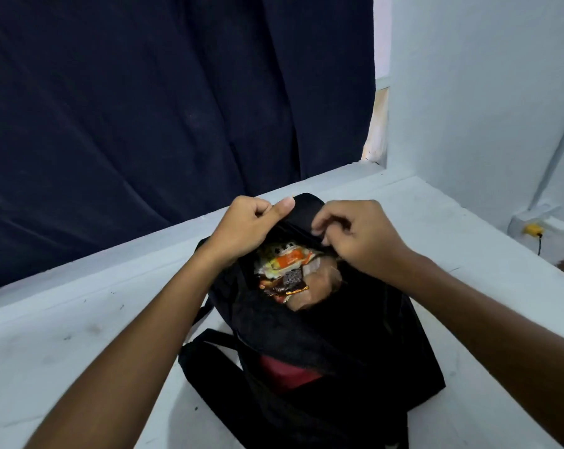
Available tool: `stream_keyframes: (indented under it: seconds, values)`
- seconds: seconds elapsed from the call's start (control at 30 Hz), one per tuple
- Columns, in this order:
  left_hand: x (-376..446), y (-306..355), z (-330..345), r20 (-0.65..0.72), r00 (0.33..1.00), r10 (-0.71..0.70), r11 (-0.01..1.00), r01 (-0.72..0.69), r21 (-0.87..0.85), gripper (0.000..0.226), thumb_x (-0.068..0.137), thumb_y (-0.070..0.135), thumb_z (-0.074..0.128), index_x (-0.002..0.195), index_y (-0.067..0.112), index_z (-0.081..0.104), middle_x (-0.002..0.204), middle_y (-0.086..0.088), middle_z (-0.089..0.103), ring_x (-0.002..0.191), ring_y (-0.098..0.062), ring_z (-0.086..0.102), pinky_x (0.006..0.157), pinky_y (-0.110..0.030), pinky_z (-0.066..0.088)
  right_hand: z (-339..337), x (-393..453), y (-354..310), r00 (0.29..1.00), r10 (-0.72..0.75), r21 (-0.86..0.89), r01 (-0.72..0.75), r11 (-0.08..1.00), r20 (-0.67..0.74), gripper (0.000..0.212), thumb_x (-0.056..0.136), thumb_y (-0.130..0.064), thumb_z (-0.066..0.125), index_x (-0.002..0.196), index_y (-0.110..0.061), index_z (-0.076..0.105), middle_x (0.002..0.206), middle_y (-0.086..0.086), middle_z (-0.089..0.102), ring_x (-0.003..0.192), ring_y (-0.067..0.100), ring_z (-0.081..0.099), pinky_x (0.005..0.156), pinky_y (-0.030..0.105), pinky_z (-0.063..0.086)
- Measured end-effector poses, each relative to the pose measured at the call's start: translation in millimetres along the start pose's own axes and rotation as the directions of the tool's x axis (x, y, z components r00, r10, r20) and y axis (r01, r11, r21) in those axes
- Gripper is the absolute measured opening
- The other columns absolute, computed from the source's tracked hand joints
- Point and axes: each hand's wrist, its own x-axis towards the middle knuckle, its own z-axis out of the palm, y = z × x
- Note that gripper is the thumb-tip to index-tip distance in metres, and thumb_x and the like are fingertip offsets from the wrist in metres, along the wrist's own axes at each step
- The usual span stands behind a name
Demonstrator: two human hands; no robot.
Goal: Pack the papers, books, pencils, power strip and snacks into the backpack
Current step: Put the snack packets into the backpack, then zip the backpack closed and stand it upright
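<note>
- Backpack: black, lies on the pale table in front of you, main opening unzipped and facing up.
- Your left hand: fingers curled, thumb pinching the far-left rim of the opening.
- Your right hand: fingers curled, gripping the far-right rim fabric.
- Snacks: orange, white and dark wrappers sit inside the opening, between your hands.
- Dark curtain hangs behind the table.

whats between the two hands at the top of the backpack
In the head view, the left hand and right hand each pinch the black backpack rim; between them runs only that fabric, with snack packets showing just below.
</note>
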Motion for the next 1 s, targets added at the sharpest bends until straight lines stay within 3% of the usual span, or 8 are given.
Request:
stream_keyframes:
  seconds: [0.1,0.17,0.27,0.43,0.6,0.77,0.87,1.0]
  values:
    - [-22,-8,10,0.037,0.999,-0.013,1.000,0.013,-0.004,0.055,0.093,0.041,0.059,0.058,0.003,0.041,0.057,-0.005,0.029,0.050,-0.008,0.029,0.049,-0.020,0.028,-12,-7,35,0.988,0.144,-0.086,-0.139,0.986,0.051,0.027,0.078,0.001,0.061,0.094,-0.018,0.070,0.083,-0.012,0.065,0.072,0.000,0.060,0.065,0.015,0.044]
    - [-40,-17,17,0.042,0.999,0.001,1.000,0.000,-0.014,0.054,0.093,0.040,0.061,0.062,-0.003,0.052,0.055,-0.012,0.043,0.052,-0.012,0.041,0.054,-0.023,0.037,-12,-20,59,0.952,0.238,-0.136,-0.215,0.967,0.193,0.036,0.076,-0.001,0.070,0.108,-0.018,0.068,0.101,-0.007,0.066,0.089,0.005,0.061,0.077,0.019,0.046]
    - [-66,-33,28,0.024,0.999,0.048,0.999,-0.048,0.011,0.023,0.087,0.036,0.071,0.078,0.015,0.074,0.070,-0.008,0.067,0.068,-0.022,0.064,0.067,-0.037,0.052,-7,-42,78,0.881,0.343,-0.148,-0.311,0.939,0.326,0.044,0.075,-0.013,0.079,0.116,-0.021,0.065,0.113,-0.006,0.065,0.107,0.011,0.059,0.095,0.029,0.047]
    - [-102,-55,42,0.058,0.995,0.075,0.962,-0.088,0.260,0.045,0.064,0.039,0.085,0.099,0.026,0.060,0.092,0.013,0.062,0.086,-0.005,0.059,0.077,-0.032,0.050,-3,-63,89,0.908,0.320,-0.218,-0.265,0.939,0.272,0.039,0.073,-0.010,0.080,0.109,-0.017,0.068,0.107,-0.006,0.066,0.098,0.008,0.061,0.092,0.024,0.047]
    - [-120,-66,62,-0.104,0.988,0.116,0.861,-0.048,0.507,0.040,0.065,0.018,0.084,0.083,0.020,0.049,0.077,0.008,0.052,0.069,-0.021,0.057,0.059,-0.035,0.048,-5,-69,97,0.900,0.298,-0.221,-0.235,0.946,0.318,0.050,0.068,-0.028,0.085,0.113,-0.021,0.065,0.108,-0.008,0.060,0.101,0.010,0.058,0.090,0.031,0.049]
    - [-127,-60,66,-0.218,0.965,0.143,0.745,0.040,0.666,0.036,0.052,-0.004,0.079,0.074,0.010,0.055,0.070,-0.001,0.053,0.059,-0.026,0.055,0.049,-0.026,0.036,4,-65,98,0.901,0.225,-0.487,-0.018,0.873,0.370,0.055,0.070,-0.046,0.078,0.114,-0.025,0.053,0.110,-0.008,0.051,0.103,0.014,0.047,0.077,0.027,0.038]
    - [-134,-45,79,-0.283,0.945,0.166,0.750,0.065,0.658,0.045,0.058,0.020,0.078,0.098,0.012,0.060,0.096,-0.007,0.056,0.087,-0.028,0.056,0.069,-0.039,0.047,4,-58,101,0.920,0.161,-0.493,0.038,0.869,0.356,0.042,0.073,-0.043,0.077,0.102,-0.022,0.055,0.101,-0.006,0.056,0.093,0.017,0.054,0.069,0.028,0.038]
    - [-124,-28,107,-0.238,0.968,0.084,0.609,0.140,0.781,0.097,0.046,0.043,0.089,0.130,0.019,0.047,0.139,-0.018,0.043,0.125,-0.039,0.041,0.091,-0.054,0.044,5,-46,103,0.916,0.111,-0.471,0.092,0.877,0.387,0.034,0.072,-0.038,0.079,0.085,-0.022,0.052,0.088,-0.006,0.057,0.078,0.018,0.054,0.062,0.027,0.032]
